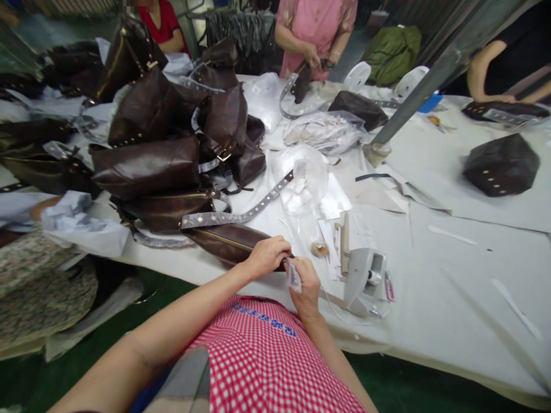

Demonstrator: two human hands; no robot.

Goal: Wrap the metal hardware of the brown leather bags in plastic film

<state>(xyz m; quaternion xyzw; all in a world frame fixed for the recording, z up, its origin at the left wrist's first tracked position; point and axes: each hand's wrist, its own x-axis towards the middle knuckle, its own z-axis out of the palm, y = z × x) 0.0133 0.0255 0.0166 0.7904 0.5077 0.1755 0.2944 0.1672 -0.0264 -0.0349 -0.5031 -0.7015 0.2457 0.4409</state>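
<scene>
One metal post (424, 93) stood on the white bench (456, 281). On the near side of this post was one worker in a red checked apron (267, 355), with two bare hands busy. One brown bag (224, 246) with one gold-coloured zip lay to the near left of the post, close to the edge of the bench. The left hand (269, 255) had its fingers bent and closed on the end of this bag. The right hand (306, 282) was just beside, and its thumb and fingers pinched one small clear plastic piece (294, 279).

Farther left of the post rose one heap of brown bags (146, 163); I counted at least eight, but they overlapped, so the exact number I could not tell. One long studded strap (215, 219) reached from the heap toward the post. Directly nearer than the post stood one grey dispenser (365, 281). To the right of the post lay two flat white sticks (451, 235) and one dark bag (501, 166) with about four studs in a row. Beyond the foot of the post were two white fans (357, 77) and one green sack (394, 54). Three other persons were at the far side: two left of the post, in red and in pink, one right of it, in black.
</scene>
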